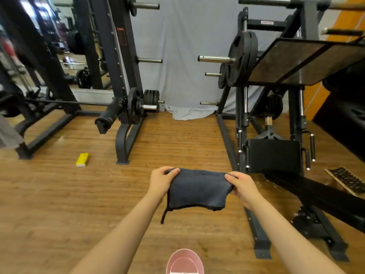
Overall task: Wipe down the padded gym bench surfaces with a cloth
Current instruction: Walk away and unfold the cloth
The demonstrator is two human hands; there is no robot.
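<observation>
A dark navy cloth (pixel 197 189) hangs stretched between my two hands, above the wooden floor in the middle of the view. My left hand (pixel 161 179) grips its upper left corner. My right hand (pixel 243 187) pinches its upper right corner. A thin strap dangles from the cloth's lower left edge. To the right stands a leg press machine with a black padded seat (pixel 273 155) and a long black padded back rest (pixel 320 196) that slopes toward the lower right. Both pads are apart from the cloth.
A black rack (pixel 126 107) with weight plates stands at the left centre. The leg press footplate (pixel 300 60) and loaded plates (pixel 240 58) rise at the upper right. A yellow pack (pixel 82 159) lies on the floor. A grey sheet (pixel 183 56) covers the back wall. My pink shoe (pixel 184 262) shows at the bottom.
</observation>
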